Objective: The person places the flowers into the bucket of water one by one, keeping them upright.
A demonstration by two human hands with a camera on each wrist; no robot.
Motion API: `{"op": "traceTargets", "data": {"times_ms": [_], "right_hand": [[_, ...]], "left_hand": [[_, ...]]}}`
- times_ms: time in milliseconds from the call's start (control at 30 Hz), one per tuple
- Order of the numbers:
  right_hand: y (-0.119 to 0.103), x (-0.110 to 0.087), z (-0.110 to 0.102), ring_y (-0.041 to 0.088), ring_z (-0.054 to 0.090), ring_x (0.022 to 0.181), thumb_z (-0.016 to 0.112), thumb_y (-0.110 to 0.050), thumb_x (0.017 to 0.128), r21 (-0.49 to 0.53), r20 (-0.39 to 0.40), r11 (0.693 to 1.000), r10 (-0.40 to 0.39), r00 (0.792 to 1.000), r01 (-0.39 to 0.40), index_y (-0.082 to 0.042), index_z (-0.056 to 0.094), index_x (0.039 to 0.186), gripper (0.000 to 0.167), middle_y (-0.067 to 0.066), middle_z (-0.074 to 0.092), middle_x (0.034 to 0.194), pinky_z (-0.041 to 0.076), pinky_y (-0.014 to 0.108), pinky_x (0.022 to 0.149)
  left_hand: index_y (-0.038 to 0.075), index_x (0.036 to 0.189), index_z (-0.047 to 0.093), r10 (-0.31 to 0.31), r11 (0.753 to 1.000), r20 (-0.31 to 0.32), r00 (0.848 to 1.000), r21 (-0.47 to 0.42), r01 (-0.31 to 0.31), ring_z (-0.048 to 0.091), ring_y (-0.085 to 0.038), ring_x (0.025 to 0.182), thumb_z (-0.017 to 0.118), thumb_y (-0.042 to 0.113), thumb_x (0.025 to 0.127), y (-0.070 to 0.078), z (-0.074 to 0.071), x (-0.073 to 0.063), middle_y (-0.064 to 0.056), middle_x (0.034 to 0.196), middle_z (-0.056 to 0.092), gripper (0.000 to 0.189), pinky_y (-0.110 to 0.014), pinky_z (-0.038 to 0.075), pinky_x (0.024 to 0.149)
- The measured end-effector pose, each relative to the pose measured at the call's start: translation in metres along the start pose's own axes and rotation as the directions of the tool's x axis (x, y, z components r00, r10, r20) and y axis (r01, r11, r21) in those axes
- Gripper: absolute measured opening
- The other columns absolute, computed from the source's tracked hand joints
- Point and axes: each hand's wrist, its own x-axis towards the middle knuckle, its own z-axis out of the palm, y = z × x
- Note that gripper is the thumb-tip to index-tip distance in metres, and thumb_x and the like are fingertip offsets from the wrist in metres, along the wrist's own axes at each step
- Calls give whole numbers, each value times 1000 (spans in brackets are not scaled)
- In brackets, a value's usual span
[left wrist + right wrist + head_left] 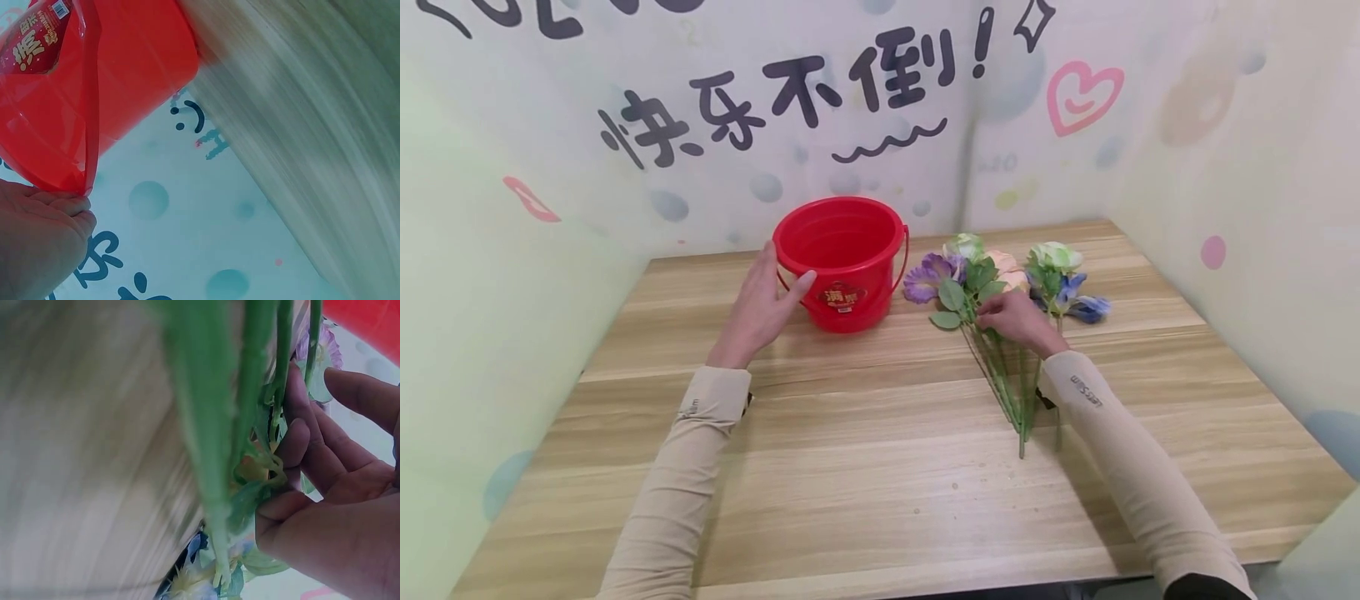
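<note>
A red bucket (pixel 868 296) with a red handle stands upright near the back of the table. My left hand (pixel 760 308) rests at its left side, with fingers extended along the rim and the thumb apart in front. In the left wrist view, the fingertips (pixel 69 203) meet the rim by the handle's end. Artificial flowers lie right of the bucket, including a purple flower (pixel 925 279). My right hand (pixel 1018 321) reaches among their green stems (pixel 250 381). In the right wrist view its fingers (pixel 297 403) are bent beside the stems, and the thumb stands apart.
Blue flowers (pixel 1086 308), a pale green flower (pixel 1056 256) and a peach flower (pixel 1006 268) lie at the right, stem ends toward the front. Behind the wooden table (pixel 850 467) hangs a printed wall covering (pixel 715 200), close to the bucket.
</note>
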Motion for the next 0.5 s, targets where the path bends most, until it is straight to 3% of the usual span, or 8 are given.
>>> {"op": "traceTargets", "data": {"times_ms": [500], "right_hand": [[-8, 9, 10, 37, 68, 106, 64, -15, 100, -71, -19, 997, 33, 999, -35, 5, 70, 125, 32, 22, 73, 115, 52, 52, 96]], "left_hand": [[17, 168, 9, -12, 1000, 1, 1000, 9, 12, 26, -34, 149, 57, 64, 97, 2, 1, 0, -9, 167, 25, 97, -64, 45, 105]]}}
